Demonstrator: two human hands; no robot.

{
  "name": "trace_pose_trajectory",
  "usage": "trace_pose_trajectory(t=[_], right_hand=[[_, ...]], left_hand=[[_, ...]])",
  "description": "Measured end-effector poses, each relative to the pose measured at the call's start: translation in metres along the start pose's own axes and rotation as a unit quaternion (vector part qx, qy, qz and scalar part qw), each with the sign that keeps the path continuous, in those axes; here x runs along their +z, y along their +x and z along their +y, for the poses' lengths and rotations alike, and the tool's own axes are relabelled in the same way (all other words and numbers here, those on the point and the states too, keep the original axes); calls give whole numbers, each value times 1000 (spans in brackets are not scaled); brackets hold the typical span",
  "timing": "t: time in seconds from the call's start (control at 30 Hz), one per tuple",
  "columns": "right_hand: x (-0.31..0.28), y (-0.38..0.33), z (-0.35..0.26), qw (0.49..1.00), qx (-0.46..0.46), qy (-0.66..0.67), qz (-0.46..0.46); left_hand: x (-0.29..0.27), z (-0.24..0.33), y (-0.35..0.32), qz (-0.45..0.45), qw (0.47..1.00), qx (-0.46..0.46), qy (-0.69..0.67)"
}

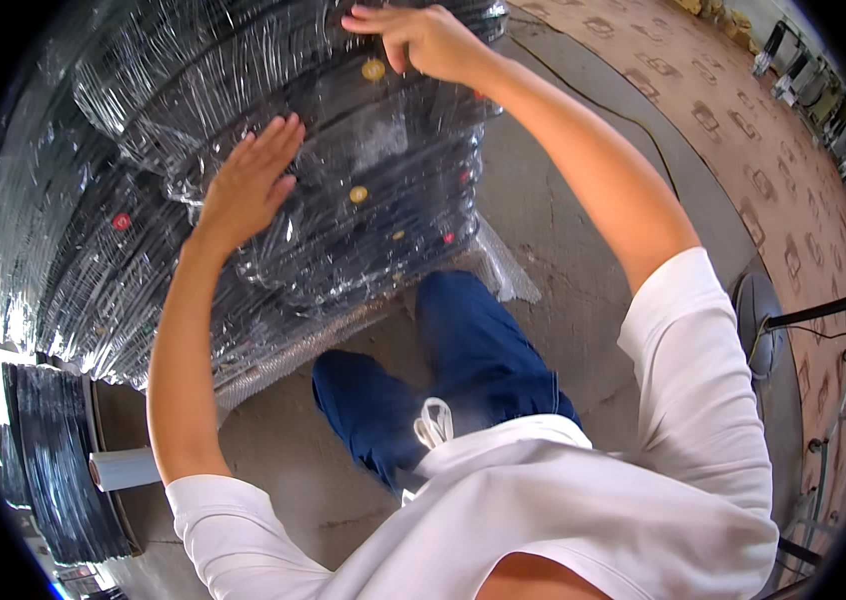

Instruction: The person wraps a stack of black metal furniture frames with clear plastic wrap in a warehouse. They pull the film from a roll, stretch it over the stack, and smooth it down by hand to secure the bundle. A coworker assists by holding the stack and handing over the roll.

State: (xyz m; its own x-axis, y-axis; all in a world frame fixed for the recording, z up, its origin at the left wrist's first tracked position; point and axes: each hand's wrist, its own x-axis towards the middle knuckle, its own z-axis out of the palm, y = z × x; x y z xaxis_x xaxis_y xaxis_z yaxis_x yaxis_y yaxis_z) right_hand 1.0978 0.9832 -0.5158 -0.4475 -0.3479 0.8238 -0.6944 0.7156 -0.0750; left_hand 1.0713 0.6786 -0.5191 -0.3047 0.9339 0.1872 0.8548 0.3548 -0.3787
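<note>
**Both hands pressed on a film-wrapped stack of black discs**

While both arms are stretched forward, a tall stack of flat black discs bound in clear, crinkled plastic stretch film (273, 170) is being handled by a person in a white T-shirt and dark blue trousers.

The left hand (248, 185) is laid flat against the film on the near face of the stack, fingers straight and close together, thumb slightly apart; nothing is gripped. The right hand (423, 40) is set on the upper part of the stack, beyond and above the left fingertips, with its fingers bent downward onto the film. Whether a fold of film is pinched there cannot be told.

Small round yellow and red stickers (359, 194) are seen under the film, just to the right of the left fingers and below the right ones.

As judged from this view, the wrapping is largely done: the visible faces are covered by several shiny layers, and the hands appear to be smoothing or pressing the film down. A loose skirt of film is left at the foot of the stack, near the knees. A white roll core (125, 468) lies well below the left fingers, beside a second, smaller stack of dark discs (53, 460) on the grey concrete floor (563, 230).
</note>
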Motion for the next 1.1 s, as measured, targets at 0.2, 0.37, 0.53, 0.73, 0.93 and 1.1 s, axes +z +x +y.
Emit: trace_pose_trajectory(t=[0.2, 0.37, 0.53, 0.73, 0.93, 1.1], right_hand=[[30, -55, -55, 999, 35, -11, 12], [59, -97, -63, 992, 48, -45, -109], [69, -107, -48, 989, 72, -41, -122], [67, -102, -55, 983, 98, -34, -151], [70, -102, -51, 991, 52, -41, -114], [75, -139, -78, 983, 120, 27, -139]], left_hand=[[4, 2, -1, 9, 1000, -10, 2], [8, 2, 1, 41, 999, 1, 2], [28, 18, -3, 93, 995, 10, -25], [96, 62, -67, -10, 998, 29, -54], [132, 39, -74, 4, 1000, -17, -19], [133, 37, -79, -1, 998, -15, -61]])
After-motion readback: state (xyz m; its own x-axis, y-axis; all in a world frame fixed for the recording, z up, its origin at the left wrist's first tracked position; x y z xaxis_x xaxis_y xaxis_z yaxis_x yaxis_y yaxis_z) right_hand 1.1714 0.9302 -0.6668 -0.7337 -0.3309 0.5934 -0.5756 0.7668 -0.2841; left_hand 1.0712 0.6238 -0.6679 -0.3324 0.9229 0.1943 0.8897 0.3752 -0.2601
